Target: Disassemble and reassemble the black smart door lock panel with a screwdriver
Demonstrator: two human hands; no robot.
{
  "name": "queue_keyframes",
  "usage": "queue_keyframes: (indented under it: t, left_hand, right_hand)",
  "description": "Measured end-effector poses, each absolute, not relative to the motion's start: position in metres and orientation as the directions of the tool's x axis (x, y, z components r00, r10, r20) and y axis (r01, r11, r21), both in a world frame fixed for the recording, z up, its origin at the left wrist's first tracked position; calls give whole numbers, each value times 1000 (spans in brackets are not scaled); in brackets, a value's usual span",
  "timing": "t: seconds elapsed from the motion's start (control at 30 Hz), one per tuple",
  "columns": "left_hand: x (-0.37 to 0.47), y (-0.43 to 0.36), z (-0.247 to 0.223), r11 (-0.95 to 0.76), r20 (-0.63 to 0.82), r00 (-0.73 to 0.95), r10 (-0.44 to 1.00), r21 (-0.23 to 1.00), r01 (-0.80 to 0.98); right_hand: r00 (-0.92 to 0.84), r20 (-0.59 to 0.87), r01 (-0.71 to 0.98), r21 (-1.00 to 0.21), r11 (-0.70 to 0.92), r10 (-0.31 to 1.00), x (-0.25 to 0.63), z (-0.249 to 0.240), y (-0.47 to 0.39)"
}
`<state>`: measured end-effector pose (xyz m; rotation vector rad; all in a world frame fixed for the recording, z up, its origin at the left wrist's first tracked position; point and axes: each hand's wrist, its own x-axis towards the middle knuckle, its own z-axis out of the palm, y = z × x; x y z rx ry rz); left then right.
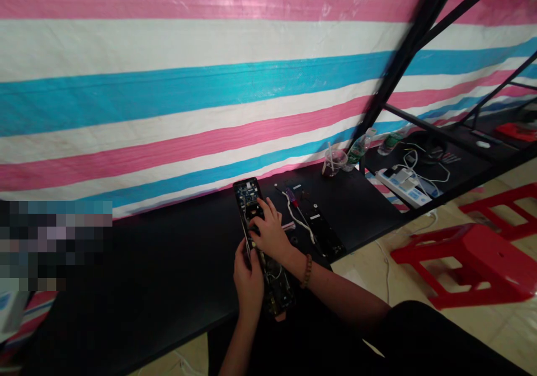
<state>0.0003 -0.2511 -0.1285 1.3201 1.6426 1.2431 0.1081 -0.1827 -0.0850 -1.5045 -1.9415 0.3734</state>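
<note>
A long, narrow black electronic device (247, 187) lies opened on the dark table, its circuit board and wires exposed. My left hand (249, 278) is closed on the device's left edge, with thumb and fingers at its side. Over the middle of the device, my right hand (271, 231) has its fingers bent and closed down among the inner parts; what they pinch is hidden. To the right lie a black cover panel (323, 230), a white cable (300, 219) and a screwdriver with a purple-red handle (291, 196).
At the table's back right stand a plastic cup with a straw (334, 162) and a bottle (357, 151). A white power strip (403, 187) with cables lies farther right. Black metal bars (394, 76) rise there. A red stool (470, 264) stands on the floor.
</note>
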Motion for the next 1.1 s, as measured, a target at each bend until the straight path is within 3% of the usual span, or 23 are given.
queue_keyframes:
  t: [0.33,0.7,0.93,1.1]
  left_hand:
    - [6,-253,-140,-129,264,-216,940,862,491]
    - [8,-254,-141,-148,280,-213,936,863,483]
    - [10,-254,-139,-143,277,-216,936,862,486]
    - [9,-255,-140,-143,273,-208,939,862,487]
  right_hand:
    - [-85,211,715,-668,207,974,106,-79,-177]
    - [-59,202,756,-631,176,978,98,-73,-184]
    - [-48,204,684,-706,181,978,100,-70,-170]
    - [-59,357,659,-687,305,932,143,-59,-150]
